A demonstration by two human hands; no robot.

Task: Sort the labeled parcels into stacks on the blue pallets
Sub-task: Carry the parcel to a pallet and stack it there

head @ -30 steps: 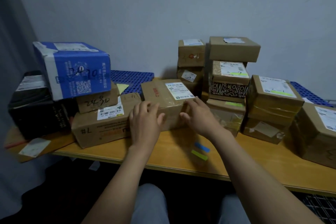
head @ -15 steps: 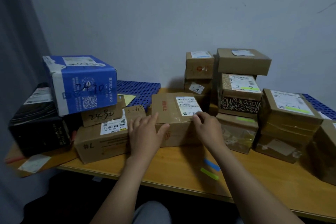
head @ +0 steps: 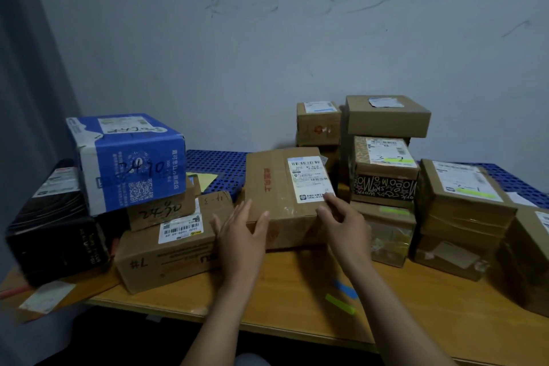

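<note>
A brown parcel (head: 276,187) with a white barcode label and red print sits mid-table, its back edge at the blue pallet (head: 214,160). My left hand (head: 240,229) presses its front left face with straight fingers. My right hand (head: 341,223) rests on the front right corner, its index finger touching the label's lower edge. A second blue pallet (head: 517,178) shows behind the parcels at the right.
At the left, a blue-and-white box (head: 130,163) sits on small cartons above a long "#7" carton (head: 166,258), beside a black box (head: 50,235). Stacks of labeled cartons (head: 383,169) stand at the right. Blue and green tape strips (head: 341,296) lie on the wooden table (head: 297,312).
The view has tilted up and come closer. The parcel has slid away from me toward the pallet, and both hands have stayed on its front.
</note>
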